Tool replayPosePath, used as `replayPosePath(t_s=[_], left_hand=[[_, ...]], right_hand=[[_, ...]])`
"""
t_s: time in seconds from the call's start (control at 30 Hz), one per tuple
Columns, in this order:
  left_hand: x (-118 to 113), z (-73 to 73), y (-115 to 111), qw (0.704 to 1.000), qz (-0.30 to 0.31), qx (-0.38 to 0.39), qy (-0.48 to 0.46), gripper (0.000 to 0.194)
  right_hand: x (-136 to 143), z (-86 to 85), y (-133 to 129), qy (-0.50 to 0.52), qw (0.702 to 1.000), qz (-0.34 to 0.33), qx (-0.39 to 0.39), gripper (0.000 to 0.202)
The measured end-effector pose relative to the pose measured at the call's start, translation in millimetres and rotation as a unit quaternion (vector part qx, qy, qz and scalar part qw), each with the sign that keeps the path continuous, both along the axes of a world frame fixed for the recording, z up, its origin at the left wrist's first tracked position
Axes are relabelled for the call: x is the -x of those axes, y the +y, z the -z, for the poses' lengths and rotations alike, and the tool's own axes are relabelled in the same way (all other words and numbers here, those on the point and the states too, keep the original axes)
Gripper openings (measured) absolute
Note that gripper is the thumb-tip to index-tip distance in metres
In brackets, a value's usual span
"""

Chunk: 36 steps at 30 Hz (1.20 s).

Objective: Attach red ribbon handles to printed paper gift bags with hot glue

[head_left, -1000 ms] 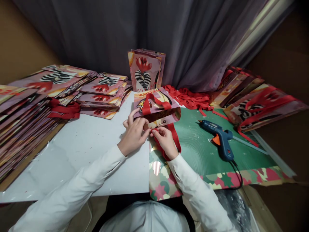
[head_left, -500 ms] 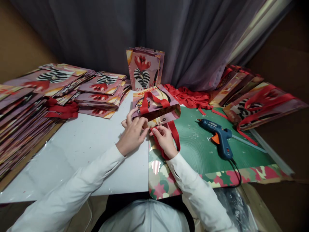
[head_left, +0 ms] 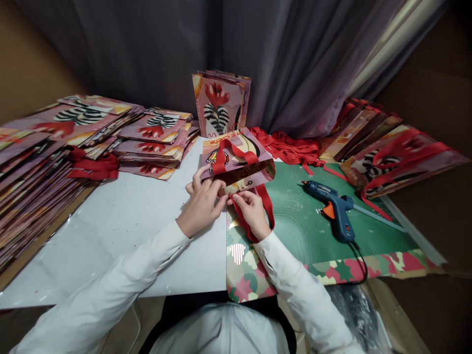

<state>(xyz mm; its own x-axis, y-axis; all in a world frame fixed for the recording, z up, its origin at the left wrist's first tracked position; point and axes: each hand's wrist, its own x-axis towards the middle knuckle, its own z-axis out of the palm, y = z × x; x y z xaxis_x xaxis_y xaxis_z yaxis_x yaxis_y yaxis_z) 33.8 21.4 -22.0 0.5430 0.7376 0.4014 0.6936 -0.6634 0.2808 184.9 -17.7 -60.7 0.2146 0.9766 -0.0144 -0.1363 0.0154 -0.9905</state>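
A pink patterned paper bag (head_left: 236, 147) lies at the middle of the table, its mouth partly open toward me. One red ribbon loop (head_left: 241, 153) lies over its upper panel. My left hand (head_left: 203, 200) grips the bag's near left corner with bent fingers. Close beside it, my right hand (head_left: 251, 210) pinches the end of another red ribbon (head_left: 267, 204) against the bag's near edge; the ribbon loops down behind that hand. The fingertips of both hands nearly meet, and the exact contact between ribbon and paper is hidden.
A blue glue gun (head_left: 337, 209) lies on the green mat (head_left: 295, 221) at the right. Stacked flat bags (head_left: 151, 132) fill the left side. One bag stands (head_left: 217, 105) at the back, near heaped red ribbons (head_left: 291, 147). Bags with ribbons (head_left: 401, 157) lie far right.
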Motion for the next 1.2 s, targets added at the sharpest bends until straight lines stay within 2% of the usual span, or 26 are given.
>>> replayPosePath(t_s=[0.2,0.37,0.67,1.07,1.2], left_hand=[[-0.4,1.3,0.1,1.000,-0.009,0.005,0.010,0.021],[-1.3,2.5,-0.8,1.000,-0.021,-0.013,0.004,0.019],[-2.4,-0.5,-4.7,1.000,-0.004,-0.025,-0.012,0.018],[-0.8,-0.4,-6.2,1.000,0.017,-0.023,0.000,0.020],[-0.1,-0.9,-7.0,0.999,0.033,-0.014,-0.007,0.017]], right_hand=[[2.9,1.0,-0.4,0.031,0.999,-0.016,0.016,0.034],[4.2,0.4,-0.3,0.051,0.998,-0.021,0.017,0.034],[3.2,1.6,-0.2,0.047,0.999,-0.022,0.005,0.030],[-3.9,1.3,-3.4,0.033,0.994,-0.101,0.012,0.041],[-5.5,-0.5,-3.9,0.050,0.994,-0.099,0.018,0.044]])
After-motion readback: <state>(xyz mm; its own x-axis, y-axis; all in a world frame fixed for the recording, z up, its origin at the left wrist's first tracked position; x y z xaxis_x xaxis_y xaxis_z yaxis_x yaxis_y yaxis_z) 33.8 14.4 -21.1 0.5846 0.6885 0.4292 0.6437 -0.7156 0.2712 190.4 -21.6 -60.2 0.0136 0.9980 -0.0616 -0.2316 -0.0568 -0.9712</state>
